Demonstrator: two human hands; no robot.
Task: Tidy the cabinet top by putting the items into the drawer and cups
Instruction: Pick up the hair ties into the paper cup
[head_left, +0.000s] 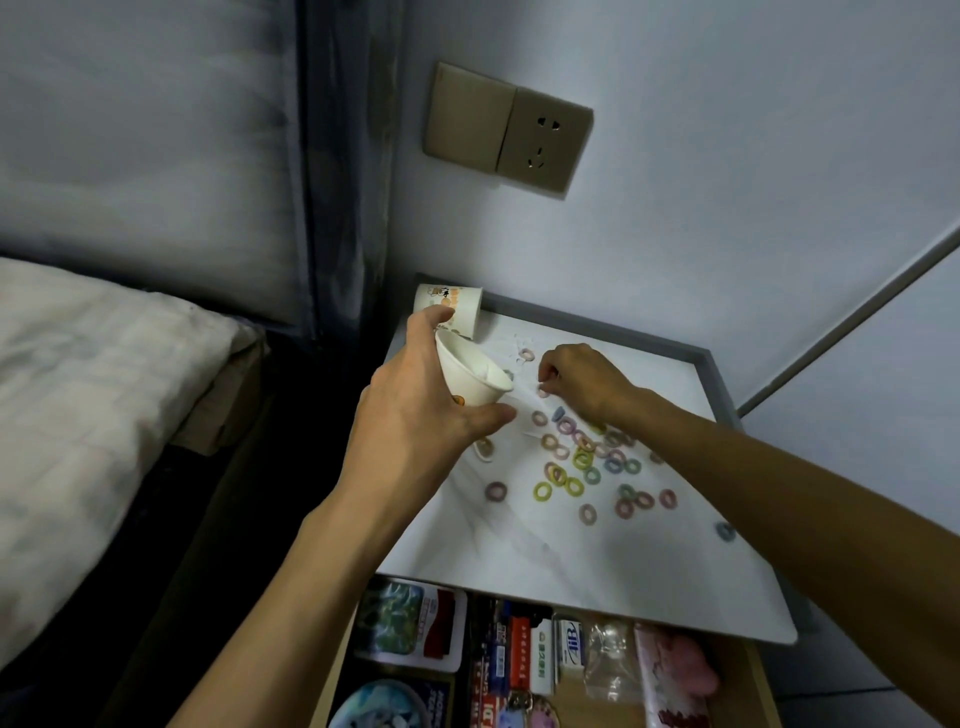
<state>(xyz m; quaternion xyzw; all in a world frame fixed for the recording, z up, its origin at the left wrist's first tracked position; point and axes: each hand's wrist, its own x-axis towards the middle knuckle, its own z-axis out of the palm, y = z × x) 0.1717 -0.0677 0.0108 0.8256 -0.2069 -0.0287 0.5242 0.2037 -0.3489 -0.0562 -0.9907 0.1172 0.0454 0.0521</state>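
Your left hand (415, 415) grips the paper cup (470, 376) around its wall, thumb on the near side and fingers over the far side. It holds the cup tipped so the open mouth faces right, just above the counter (519, 561). Take that cup as your marker.

Just right of its mouth is your right hand (584, 384), knuckles up, fingers (550, 371) curled down. The tips are bunched over a small pale ring (543, 391); I cannot tell whether they pinch it or only touch it. So the gap that matters is short: the mouth lies directly left of those fingertips. The right hand is also the nearer one to every loose piece.

The main scatter of coloured rings (582, 457) lies right of the cup and nearer to you, flat on the counter, several overlapping. One ring (527, 355) lies just beyond the cup's mouth. A lone one (724, 530) sits well off to the right, near the counter edge. A second cup (460, 306) stands behind the held cup in the back corner, close against your left fingers. The drawer (761, 686) is open below and nearer to you than the cup, with packets inside.

By my reading, most rings are left to gather. Keep the mouth low and tilted toward the right hand, since light rings may bounce off the rim.
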